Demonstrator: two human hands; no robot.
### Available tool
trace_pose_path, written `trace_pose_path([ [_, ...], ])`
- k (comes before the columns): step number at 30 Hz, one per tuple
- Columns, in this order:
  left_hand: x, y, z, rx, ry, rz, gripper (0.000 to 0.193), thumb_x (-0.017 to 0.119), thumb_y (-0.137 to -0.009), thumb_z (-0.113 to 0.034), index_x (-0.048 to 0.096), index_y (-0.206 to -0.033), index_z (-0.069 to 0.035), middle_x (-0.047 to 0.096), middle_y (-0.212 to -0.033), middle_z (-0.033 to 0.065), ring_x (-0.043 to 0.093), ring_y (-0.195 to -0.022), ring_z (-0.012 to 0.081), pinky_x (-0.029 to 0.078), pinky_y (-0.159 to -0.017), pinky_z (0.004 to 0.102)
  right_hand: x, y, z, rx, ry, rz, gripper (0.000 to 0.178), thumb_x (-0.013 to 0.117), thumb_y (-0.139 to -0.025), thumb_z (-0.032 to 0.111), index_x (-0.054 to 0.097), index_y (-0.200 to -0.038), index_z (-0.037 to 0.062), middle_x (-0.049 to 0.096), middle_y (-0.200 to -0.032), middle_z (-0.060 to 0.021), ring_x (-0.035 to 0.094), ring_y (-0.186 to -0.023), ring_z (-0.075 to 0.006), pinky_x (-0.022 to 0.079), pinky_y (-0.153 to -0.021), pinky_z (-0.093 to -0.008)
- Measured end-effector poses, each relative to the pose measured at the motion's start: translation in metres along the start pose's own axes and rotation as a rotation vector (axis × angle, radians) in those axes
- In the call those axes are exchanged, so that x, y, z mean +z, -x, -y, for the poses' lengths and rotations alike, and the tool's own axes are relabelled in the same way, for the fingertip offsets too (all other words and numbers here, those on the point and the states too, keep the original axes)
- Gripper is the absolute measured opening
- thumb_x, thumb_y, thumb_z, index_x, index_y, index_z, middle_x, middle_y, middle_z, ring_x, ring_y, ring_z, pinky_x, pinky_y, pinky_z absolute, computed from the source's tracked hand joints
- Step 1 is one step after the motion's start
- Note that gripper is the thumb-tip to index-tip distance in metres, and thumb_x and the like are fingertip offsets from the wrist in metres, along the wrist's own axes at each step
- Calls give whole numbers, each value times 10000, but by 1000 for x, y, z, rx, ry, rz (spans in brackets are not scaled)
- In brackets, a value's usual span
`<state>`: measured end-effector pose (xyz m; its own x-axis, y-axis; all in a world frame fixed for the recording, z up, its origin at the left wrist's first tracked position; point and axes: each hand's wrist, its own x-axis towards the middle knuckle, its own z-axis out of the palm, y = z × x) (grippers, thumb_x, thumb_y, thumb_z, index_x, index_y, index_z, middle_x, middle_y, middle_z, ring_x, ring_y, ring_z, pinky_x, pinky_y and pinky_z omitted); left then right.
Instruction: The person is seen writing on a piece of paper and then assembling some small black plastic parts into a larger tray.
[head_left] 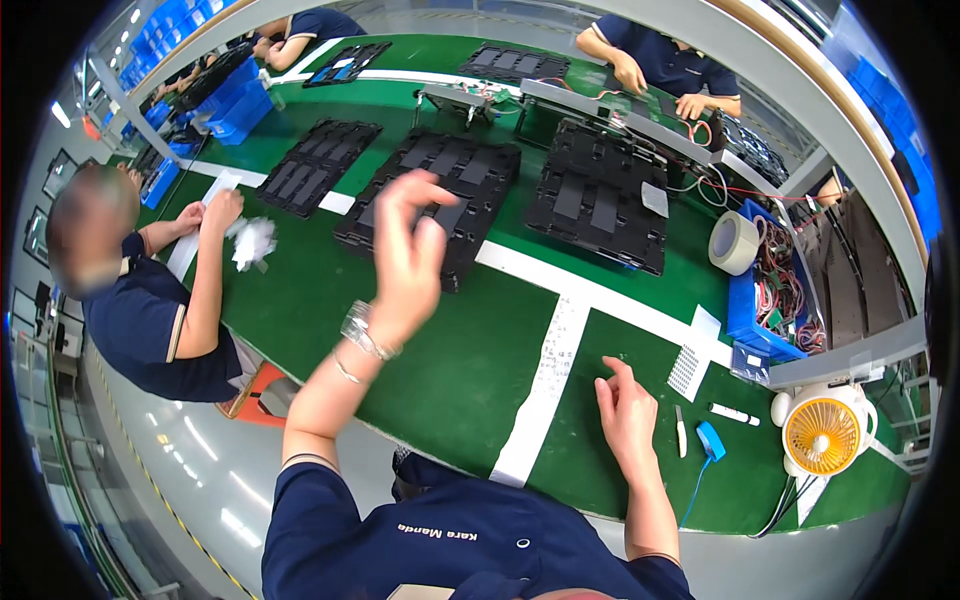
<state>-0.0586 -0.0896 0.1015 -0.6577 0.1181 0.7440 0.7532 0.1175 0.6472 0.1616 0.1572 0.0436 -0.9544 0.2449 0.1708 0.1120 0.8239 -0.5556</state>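
Observation:
My left hand (408, 262) is raised over the near edge of a stack of black panels (470, 165). Its thumb and curved forefinger are apart, with nothing visible between them. A clear band and a thin bracelet circle that wrist. Lower and to the right, my right hand (628, 415) hovers at or just above the green table (450, 390), fingers loosely apart and holding nothing. To its right lie a slim white knife-like tool (681, 432), a white marker (734, 413) and a blue ring-shaped item with a cord (709, 441). A sheet of small dark labels (687, 372) lies beyond them.
Another black panel stack (600, 205) stands farther right, near a tape roll (733, 243) and a blue bin of wires (745, 300). A small fan (822, 437) sits at right. A co-worker (150, 310) handles a white strip at left; crumpled white material (254, 243) lies beside them.

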Motion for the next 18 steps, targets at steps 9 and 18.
trace_pose_path([
  [9,82,71,-209,-1245,2123,946,590,405,-964,-560,403,-1269,-55,491,-1259,123,476,-1161,179,381,-1018,353,-2,2,-1,-175,217,-127,361,659,-875,74,558,-1220,41,571,-648,-74,557,-541,-246,441,-499,-384],
  [18,93,24,-294,-1224,2490,1287,724,283,-941,-691,450,-1106,-6,578,-1203,198,569,-1089,209,453,-933,338,-9,1,5,-230,294,-196,384,691,-818,47,572,-1179,-11,574,-656,-72,582,-571,-224,475,-514,-358],
])
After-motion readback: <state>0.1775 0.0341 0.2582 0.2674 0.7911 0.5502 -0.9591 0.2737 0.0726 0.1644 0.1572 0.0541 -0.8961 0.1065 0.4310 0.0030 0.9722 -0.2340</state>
